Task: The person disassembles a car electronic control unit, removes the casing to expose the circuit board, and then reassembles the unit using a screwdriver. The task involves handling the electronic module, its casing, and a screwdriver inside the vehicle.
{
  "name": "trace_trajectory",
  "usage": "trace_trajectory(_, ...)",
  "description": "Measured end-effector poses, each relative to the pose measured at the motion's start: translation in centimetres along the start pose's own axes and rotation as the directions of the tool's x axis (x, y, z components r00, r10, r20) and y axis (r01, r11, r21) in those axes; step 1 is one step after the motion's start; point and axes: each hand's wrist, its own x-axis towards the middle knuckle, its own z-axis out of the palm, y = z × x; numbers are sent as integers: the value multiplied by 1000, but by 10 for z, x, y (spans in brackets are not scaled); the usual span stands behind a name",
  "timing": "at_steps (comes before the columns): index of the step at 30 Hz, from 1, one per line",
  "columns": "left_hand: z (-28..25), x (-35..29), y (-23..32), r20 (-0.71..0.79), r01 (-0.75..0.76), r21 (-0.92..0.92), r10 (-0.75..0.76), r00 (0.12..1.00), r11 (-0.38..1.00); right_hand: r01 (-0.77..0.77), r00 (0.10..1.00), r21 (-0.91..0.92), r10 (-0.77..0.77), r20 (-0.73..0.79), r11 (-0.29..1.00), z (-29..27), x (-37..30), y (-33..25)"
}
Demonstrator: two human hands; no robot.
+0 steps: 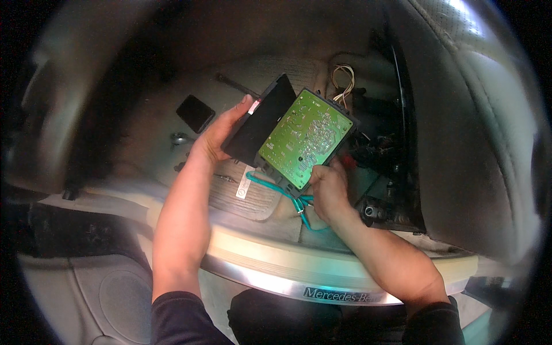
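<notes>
My left hand (221,131) grips a flat black plastic cover (263,123) by its left edge, the thumb lying along the top. Close against the cover's right side, a green circuit board (307,138) faces up in a black housing. My right hand (331,190) is closed on the lower right corner of that board and its housing; some of its fingers are hidden underneath. A teal cable (270,184) runs below the board toward my right hand. Thin pale wires (345,77) loop behind the board's upper corner.
On the car floor lie a dark phone-like rectangle (195,113), a shiny metal tool (181,138) and a long dark bar (236,84). A metal door sill (270,280) crosses in front. At right stand a seat (460,138) and its black rail parts (379,213).
</notes>
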Motion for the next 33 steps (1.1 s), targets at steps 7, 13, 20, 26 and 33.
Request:
trace_trajectory(7, 38, -14, 6, 88, 23, 272, -49, 995, 962, 22, 998, 67, -25, 50, 998, -8, 6, 6)
trace_trajectory(13, 30, -10, 9, 47, -158, 630, 166, 985, 761, 33, 995, 89, -41, 93, 996, 1, 2, 3)
trace_trajectory(20, 83, -36, -3, 165, -323, 896, 447, 879, 305, 7, 999, 62, -9, 37, 998, -3, 2, 3)
trace_trajectory(26, 98, -31, -20, 270, -331, 943, 486, 831, 41, 29, 996, 32, -32, 83, 999, -5, -1, -1)
trace_trajectory(33, 109, -30, -27, 236, -228, 971, 475, 848, -77, 37, 997, 186, -49, 65, 982, -5, 2, 6)
